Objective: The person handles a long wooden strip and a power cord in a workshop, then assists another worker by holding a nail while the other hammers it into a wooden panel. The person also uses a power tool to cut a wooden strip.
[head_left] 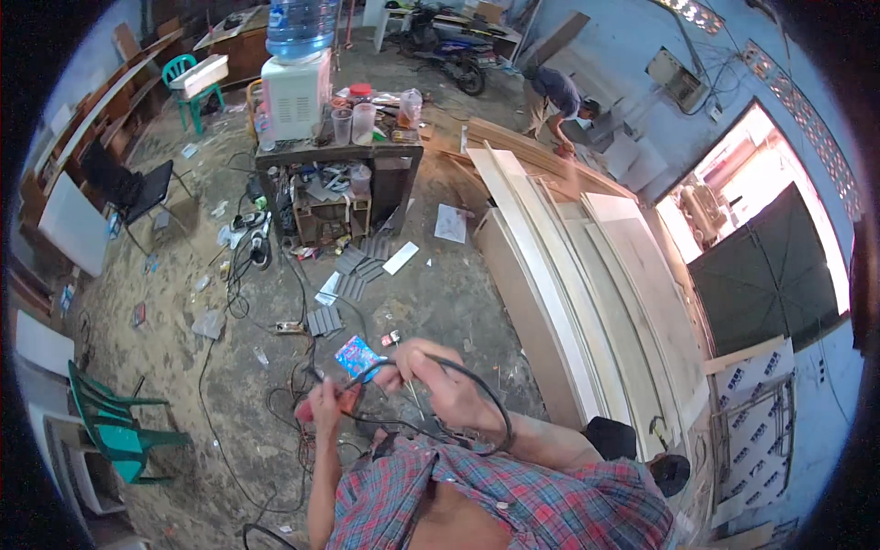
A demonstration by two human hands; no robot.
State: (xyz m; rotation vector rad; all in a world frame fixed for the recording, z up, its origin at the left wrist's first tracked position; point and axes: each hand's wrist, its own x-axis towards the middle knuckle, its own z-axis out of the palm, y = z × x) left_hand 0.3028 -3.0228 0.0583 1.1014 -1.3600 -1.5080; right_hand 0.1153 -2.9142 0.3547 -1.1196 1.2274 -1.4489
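My right hand is closed around a black cable, which bends in a loop past its wrist. To its left, my left hand is closed at the same cable, in front of my plaid shirt. A red-orange object shows beside the left fingers, partly covered by them; its kind I cannot make out. Just beyond the hands, a blue and pink packet lies on the floor. More dark cable lies tangled on the floor below the left hand.
Long boards lean in a stack at my right. Ahead stands a cabinet with a water dispenser on it. A green chair is at the left. Grey tiles and cables litter the floor. Another person bends over the boards' far end.
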